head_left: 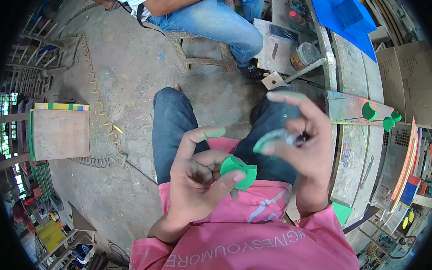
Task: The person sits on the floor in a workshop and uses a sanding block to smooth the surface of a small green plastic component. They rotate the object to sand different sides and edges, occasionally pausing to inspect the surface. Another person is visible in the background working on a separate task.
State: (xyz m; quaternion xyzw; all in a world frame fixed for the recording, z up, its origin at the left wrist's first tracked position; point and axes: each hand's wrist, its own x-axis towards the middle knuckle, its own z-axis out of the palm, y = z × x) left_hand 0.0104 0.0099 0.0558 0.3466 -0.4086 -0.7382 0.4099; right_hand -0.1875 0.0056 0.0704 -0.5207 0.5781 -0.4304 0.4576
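My left hand (191, 182) pinches a green disc with a curved notch (236, 172) between thumb and fingers, above my lap. Its index finger is raised clear of the disc. To the right and apart from it, my right hand (305, 140) is closed on a pale, green-stained scrap (274, 139); motion blurs it, so I cannot tell its kind. Green paint or dust marks my left fingertips. On the bench to the right, several similar green notched pieces (369, 112) stand on a pale board (342, 107).
Another person in jeans (211, 26) sits ahead. A long wooden bench (353, 76) runs along the right, with blue sheeting (348, 13) at its far end. A round tub (306, 54) stands nearby. At left are a wooden box-like block (61, 132) and a coiled yellow hose (96, 87).
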